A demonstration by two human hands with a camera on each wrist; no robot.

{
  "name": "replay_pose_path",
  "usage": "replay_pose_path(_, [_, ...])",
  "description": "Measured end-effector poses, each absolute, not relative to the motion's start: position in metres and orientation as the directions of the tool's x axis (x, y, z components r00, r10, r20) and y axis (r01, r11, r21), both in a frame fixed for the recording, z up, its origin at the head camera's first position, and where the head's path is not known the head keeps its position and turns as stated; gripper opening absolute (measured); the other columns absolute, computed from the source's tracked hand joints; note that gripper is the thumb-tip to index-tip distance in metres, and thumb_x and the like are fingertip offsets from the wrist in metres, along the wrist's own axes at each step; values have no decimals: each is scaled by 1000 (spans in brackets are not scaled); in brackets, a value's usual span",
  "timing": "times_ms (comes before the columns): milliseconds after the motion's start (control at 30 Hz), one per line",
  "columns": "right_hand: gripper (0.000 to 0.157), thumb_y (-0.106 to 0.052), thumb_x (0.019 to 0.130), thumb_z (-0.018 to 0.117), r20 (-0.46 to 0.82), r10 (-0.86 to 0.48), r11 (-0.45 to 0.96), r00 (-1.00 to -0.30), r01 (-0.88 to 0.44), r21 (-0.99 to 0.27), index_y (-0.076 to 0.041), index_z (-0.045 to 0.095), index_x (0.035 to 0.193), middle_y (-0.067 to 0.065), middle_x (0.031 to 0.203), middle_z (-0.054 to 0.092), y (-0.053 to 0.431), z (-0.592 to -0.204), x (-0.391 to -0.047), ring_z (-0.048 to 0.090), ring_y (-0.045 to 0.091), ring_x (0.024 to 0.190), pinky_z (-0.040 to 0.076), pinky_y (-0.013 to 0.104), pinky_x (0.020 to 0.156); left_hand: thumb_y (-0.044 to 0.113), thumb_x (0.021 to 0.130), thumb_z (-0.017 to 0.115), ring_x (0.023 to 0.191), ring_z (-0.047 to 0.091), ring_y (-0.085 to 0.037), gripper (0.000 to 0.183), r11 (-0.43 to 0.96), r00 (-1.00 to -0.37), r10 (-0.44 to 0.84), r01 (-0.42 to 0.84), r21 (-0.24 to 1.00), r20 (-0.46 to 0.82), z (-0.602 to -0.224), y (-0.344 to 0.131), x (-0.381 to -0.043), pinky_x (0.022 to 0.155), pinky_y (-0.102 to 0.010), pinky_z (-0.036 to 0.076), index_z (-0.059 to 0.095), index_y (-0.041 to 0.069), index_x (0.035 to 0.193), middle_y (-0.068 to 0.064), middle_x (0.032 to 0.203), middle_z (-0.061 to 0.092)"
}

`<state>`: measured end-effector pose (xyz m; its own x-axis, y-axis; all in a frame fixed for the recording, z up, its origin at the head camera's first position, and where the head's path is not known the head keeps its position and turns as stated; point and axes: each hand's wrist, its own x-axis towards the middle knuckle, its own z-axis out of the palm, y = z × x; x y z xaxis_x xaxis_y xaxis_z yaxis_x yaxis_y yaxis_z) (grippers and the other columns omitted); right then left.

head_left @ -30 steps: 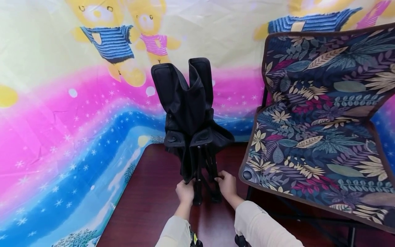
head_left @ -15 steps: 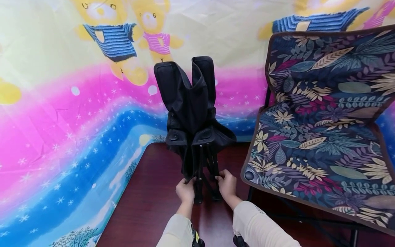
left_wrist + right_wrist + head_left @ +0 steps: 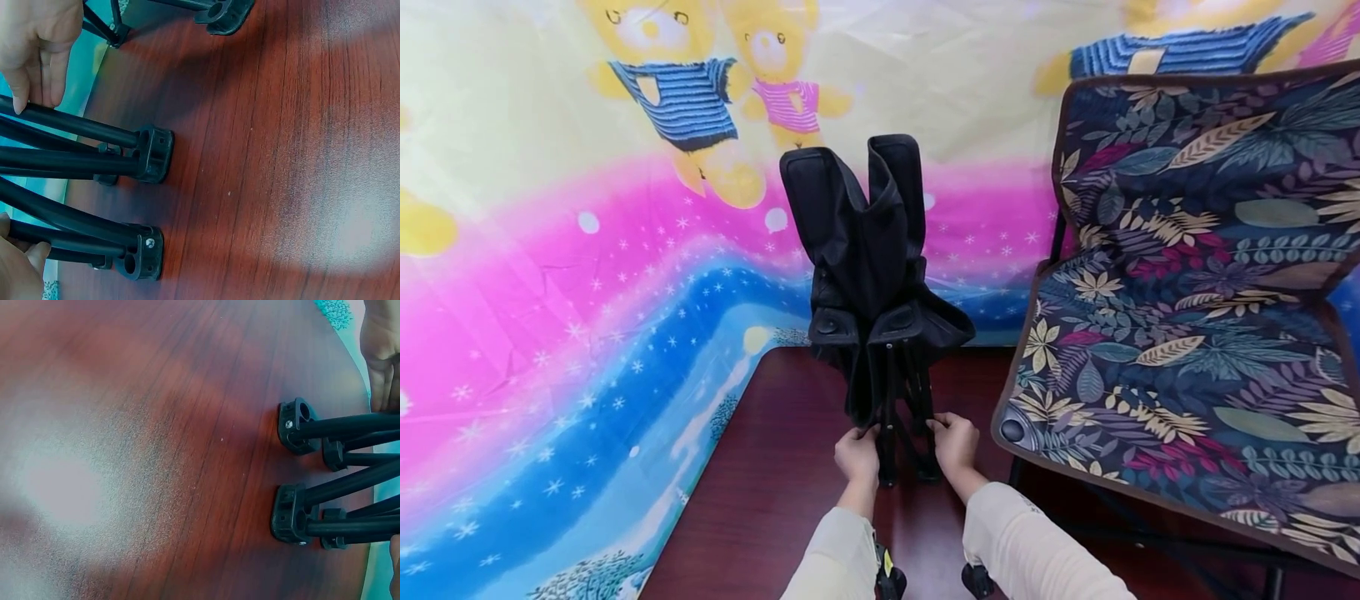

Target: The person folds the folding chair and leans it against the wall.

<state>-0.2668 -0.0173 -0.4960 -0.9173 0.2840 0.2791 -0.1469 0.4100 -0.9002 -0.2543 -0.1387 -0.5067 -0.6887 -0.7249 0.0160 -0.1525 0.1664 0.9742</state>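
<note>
A black folding chair [image 3: 859, 258] stands folded upright on the dark red wood-grain table [image 3: 775, 500], its fabric bunched at the top. My left hand [image 3: 857, 457] pinches a leg low on its left side; the left wrist view shows the thumb and fingers at a black tube [image 3: 56, 239]. On the other side, my right hand [image 3: 957, 447] holds another leg between thumb and fingers. Between the hands the legs stand close together, and their plastic feet [image 3: 290, 515] touch the tabletop. In the right wrist view, only a sliver of my right hand appears at the edge.
To the right stands an unfolded chair [image 3: 1187, 350] with leaf-patterned fabric and dark legs. A printed backdrop [image 3: 587, 292] with bears and snowflakes hangs behind the table and along its left side. The table's left edge runs diagonally down toward me.
Both hands keep their hold on the legs, and the folded chair stays folded. The whole head view has shifted slightly, with the scene sliding a little to the right.
</note>
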Motion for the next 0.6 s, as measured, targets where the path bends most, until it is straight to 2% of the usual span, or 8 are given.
replay_pose_path(167, [5, -2, 70, 67, 270, 290, 434, -918, -125, -892, 0, 70, 74, 11, 72, 65, -19, -495, -269, 62, 24, 70, 48, 36, 64, 9, 69, 69, 58, 54, -17, 9, 159, -701, -713, -141, 977, 15, -504, -137, -256, 56, -30, 45, 69, 1, 66, -9, 69, 63])
replay_pose_path(400, [9, 1, 72, 62, 257, 250, 496, -934, -104, -862, 3, 69, 77, 14, 76, 65, -23, -486, -272, 61, 28, 76, 47, 39, 67, 8, 71, 67, 64, 58, -22, 8, 148, -702, -712, -159, 976, -6, -500, -136, -258, 60, -33, 47, 70, 1, 74, -12, 74, 64])
replay_pose_path(600, [12, -2, 76, 61, 215, 259, 466, -942, -73, -882, 3, 69, 83, 15, 80, 65, -24, -486, -274, 60, 28, 80, 47, 39, 70, 10, 72, 65, 71, 59, -25, 11, 165, -714, -700, -194, 967, -24, -496, -134, -260, 68, -35, 47, 71, 3, 79, -13, 79, 65])
